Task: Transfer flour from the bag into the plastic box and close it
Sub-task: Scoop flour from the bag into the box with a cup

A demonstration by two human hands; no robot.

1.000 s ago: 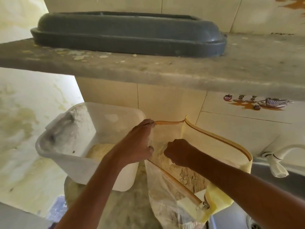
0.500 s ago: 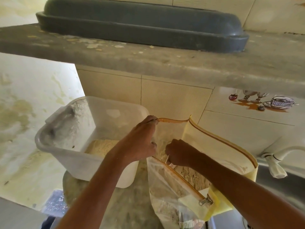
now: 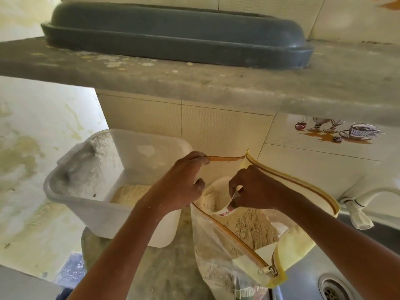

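Flour transfer: scoop lifted at the bag mouth.

The left hand [image 3: 183, 187] pinches the zip rim of the clear and yellow zippered plastic flour bag [image 3: 242, 239], holding it open. The right hand [image 3: 257, 189] grips a small white cup [image 3: 220, 199] heaped with flour, just above the bag's contents. The translucent white plastic box [image 3: 93, 204], partly filled, stands directly left of the left grip on the grey surface [image 3: 168, 271].

Soft daylight, brightest on wall [image 3: 32, 148] at 9 o'clock; shelf [image 3: 216, 83] underside shadowed. Wide-angle bend w/ slight blur at edges, centre fairly sharp, no glare.
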